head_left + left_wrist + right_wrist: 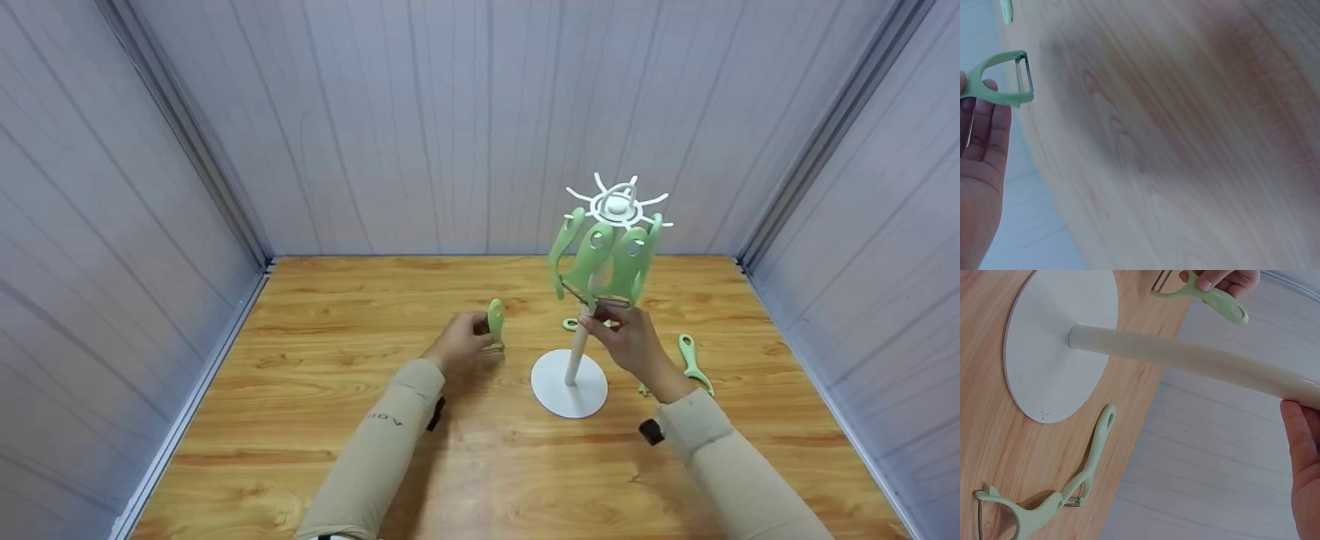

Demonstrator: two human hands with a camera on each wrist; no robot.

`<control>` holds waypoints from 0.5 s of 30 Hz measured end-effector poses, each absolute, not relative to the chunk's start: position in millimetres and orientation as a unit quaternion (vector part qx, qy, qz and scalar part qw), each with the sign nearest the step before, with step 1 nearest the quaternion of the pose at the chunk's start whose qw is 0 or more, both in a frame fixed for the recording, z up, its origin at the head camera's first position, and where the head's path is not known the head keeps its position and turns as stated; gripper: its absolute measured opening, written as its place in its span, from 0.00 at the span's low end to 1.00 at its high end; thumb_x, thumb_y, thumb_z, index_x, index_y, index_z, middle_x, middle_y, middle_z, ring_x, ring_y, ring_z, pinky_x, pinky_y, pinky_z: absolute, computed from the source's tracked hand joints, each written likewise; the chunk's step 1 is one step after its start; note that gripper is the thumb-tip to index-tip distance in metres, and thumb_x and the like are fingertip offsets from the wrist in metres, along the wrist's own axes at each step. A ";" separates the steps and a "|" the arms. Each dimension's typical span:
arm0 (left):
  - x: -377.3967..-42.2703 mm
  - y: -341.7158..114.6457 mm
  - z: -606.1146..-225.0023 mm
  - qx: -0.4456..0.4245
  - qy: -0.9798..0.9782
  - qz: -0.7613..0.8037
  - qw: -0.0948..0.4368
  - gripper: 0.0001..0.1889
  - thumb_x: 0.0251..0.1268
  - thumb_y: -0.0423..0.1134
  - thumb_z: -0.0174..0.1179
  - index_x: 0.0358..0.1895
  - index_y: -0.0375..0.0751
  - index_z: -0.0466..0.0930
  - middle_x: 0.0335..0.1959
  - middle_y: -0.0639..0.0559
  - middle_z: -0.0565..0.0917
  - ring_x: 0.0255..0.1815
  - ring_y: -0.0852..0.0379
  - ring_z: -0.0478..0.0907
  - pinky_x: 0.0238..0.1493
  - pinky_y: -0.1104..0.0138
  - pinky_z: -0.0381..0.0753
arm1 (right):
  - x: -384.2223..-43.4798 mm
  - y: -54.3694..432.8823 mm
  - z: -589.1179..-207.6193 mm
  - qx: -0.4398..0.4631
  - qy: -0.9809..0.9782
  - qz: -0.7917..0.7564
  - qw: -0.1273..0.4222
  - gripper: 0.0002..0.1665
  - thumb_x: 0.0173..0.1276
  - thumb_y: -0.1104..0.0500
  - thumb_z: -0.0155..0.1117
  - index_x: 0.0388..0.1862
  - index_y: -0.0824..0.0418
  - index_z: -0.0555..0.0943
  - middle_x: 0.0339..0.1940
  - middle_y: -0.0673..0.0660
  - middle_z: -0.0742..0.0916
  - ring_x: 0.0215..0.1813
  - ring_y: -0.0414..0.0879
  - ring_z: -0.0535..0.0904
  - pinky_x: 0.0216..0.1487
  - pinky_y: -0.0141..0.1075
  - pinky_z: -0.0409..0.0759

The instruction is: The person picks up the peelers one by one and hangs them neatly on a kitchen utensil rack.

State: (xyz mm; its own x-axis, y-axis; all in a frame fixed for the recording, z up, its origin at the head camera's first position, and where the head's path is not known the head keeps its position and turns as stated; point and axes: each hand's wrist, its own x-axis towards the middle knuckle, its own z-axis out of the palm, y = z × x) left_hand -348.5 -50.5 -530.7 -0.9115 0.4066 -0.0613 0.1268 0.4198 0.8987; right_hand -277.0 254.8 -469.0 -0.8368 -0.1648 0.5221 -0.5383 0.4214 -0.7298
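My left hand (459, 342) pinches a light green Y-shaped vegetable peeler (496, 318) above the wooden table, left of a white rotating stand. In the left wrist view the blade end of this peeler (977, 88) points away from the fingers. My right hand (634, 343) grips the stand's pole (1185, 355) just below the hanging tools, fingertips around it. Several green peelers (591, 256) hang by their handle holes from the hooked white ring (616, 209) on top. Some hooks, mostly toward the back, carry nothing. The pole leans in the head view.
The stand's round white base (551, 382) rests on the wooden table (337, 337). More green peelers lie on the table to the right, one peeler (689, 354) partly behind my right forearm. Another peeler (570, 325) lies behind the pole. Pale panel walls (450, 127) enclose the back and sides.
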 end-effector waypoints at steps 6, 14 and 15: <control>-349.6 -54.4 -520.6 0.163 0.831 0.521 0.107 0.16 0.84 0.36 0.61 0.64 0.30 0.84 0.54 0.42 0.89 0.56 0.49 0.85 0.62 0.53 0.86 | -277.3 253.7 -468.1 0.216 -0.820 0.493 0.193 0.04 0.74 0.69 0.72 0.46 0.67 0.89 0.36 0.61 0.91 0.39 0.31 0.86 0.30 0.23 0.80; -350.7 -60.7 -502.6 0.169 0.816 0.549 0.068 0.10 0.81 0.35 0.63 0.56 0.36 0.88 0.48 0.44 0.89 0.51 0.52 0.84 0.58 0.55 0.84 | -277.6 253.9 -469.2 0.204 -0.822 0.499 0.182 0.05 0.75 0.68 0.71 0.47 0.65 0.90 0.38 0.60 0.92 0.40 0.31 0.86 0.29 0.24 0.79; -350.6 -61.8 -500.1 0.172 0.815 0.550 0.063 0.10 0.81 0.35 0.63 0.55 0.36 0.88 0.48 0.44 0.89 0.50 0.52 0.84 0.57 0.56 0.84 | -277.7 254.2 -469.5 0.204 -0.822 0.500 0.181 0.05 0.75 0.68 0.71 0.47 0.65 0.90 0.38 0.60 0.92 0.40 0.30 0.86 0.28 0.24 0.79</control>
